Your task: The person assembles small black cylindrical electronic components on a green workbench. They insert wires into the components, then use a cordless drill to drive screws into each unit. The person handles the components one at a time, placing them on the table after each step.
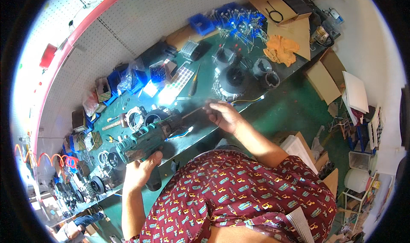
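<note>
Green power tool [147, 141] in left hand [139, 171], at bench edge [200, 136].

Bright, even light fills the scene, with white glare burning out a patch on the dark green table [273, 102] near its middle. Shadows are soft. Fisheye distortion bends the white pegboard wall [141, 25], and a black rim frames the slightly soft picture.

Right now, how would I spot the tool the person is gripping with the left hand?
Start at the long green workbench under the white pegboard wall. At its near edge, the left hand grips a teal power tool body. Unlike the round black and grey housings further along, it is teal, with blue and white wires trailing out.
</note>
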The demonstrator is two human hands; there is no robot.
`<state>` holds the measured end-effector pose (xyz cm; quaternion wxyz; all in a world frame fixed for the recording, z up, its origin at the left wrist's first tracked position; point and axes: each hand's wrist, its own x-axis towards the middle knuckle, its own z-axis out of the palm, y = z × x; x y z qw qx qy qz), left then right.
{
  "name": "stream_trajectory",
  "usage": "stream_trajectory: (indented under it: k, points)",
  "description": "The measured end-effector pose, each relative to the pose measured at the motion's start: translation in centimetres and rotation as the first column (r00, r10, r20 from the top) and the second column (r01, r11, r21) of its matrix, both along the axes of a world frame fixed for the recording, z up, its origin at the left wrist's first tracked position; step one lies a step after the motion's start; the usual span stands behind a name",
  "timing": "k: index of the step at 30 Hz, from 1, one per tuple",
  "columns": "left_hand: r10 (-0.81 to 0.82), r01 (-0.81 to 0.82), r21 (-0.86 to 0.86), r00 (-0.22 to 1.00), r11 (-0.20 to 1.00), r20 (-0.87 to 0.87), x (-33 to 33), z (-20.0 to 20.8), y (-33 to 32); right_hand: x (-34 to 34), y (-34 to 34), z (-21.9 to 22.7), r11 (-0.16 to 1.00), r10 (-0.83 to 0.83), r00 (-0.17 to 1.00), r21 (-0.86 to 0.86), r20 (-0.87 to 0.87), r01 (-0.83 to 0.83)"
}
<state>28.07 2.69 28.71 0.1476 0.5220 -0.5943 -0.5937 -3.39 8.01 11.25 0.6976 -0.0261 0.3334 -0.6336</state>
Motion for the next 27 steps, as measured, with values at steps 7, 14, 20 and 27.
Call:
stream_trajectory:
  k: [7, 14, 20, 27]
  points:
    - [0.008, -0.007, -0.036, 0.999, 0.999, 0.039, -1.3, 0.5, -0.2, -0.1, -0.3, -1.8, 0.994, 0.008, 0.970, -0.106, 0.244, 0.018]
    - [0.012, -0.006, -0.066, 0.996, 0.998, 0.090, -1.5, -0.1, -0.4, 0.3, -1.4, -2.1, 0.988, 0.010, 0.905, -0.142, 0.426, 0.056]
    - [-0.110, 0.152, -0.306, 0.982, 0.940, 0.151, -1.2, -0.7, -1.1, -0.2, -1.8, -1.5, 0.993, 0.060, 0.911, -0.119, 0.407, -0.012]
    - [-0.235, 0.243, -0.246, 0.970, 0.938, 0.061, -4.0, 0.5, -2.9, 0.5, -3.5, -2.3, 0.988, -0.121, 0.933, -0.052, 0.338, 0.147]
